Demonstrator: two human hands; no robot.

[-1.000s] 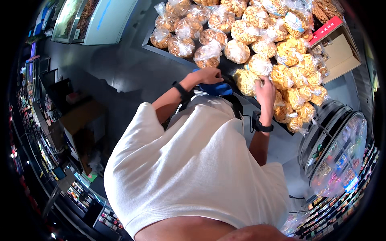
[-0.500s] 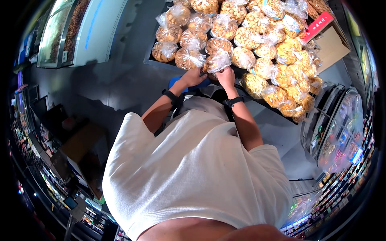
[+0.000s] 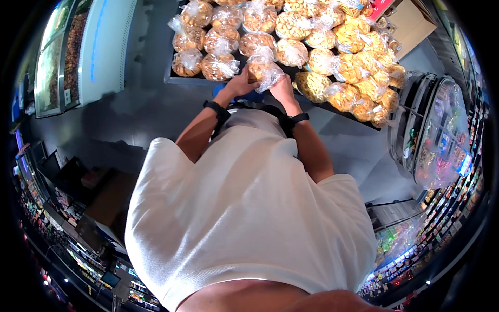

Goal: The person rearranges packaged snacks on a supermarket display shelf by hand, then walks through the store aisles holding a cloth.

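At the near edge of a dark display table [image 3: 179,80], both my hands are on a clear bag of golden-brown baked snacks [image 3: 258,71]. My left hand [image 3: 240,85] grips its left side with bent fingers. On its right side is my right hand [image 3: 282,88], closed, with the fingers partly hidden by the crinkled plastic. The knotted, bunched film of this bag points toward me. Close to my left hand lies a similar round bag of brown snacks [image 3: 214,67], and just beyond the held one sits another bag [image 3: 254,42].
Rows of tied bags with paler yellow snacks [image 3: 343,96] fill the table's right part. A cardboard box [image 3: 410,26] stands at the far right. Rounded clear-fronted bins [image 3: 442,130] stand to the right; a white display case [image 3: 101,47] is at the far left.
My hands have moved from the near edge of the bag up around its two sides. The whole scene has shifted left and upward in the view.
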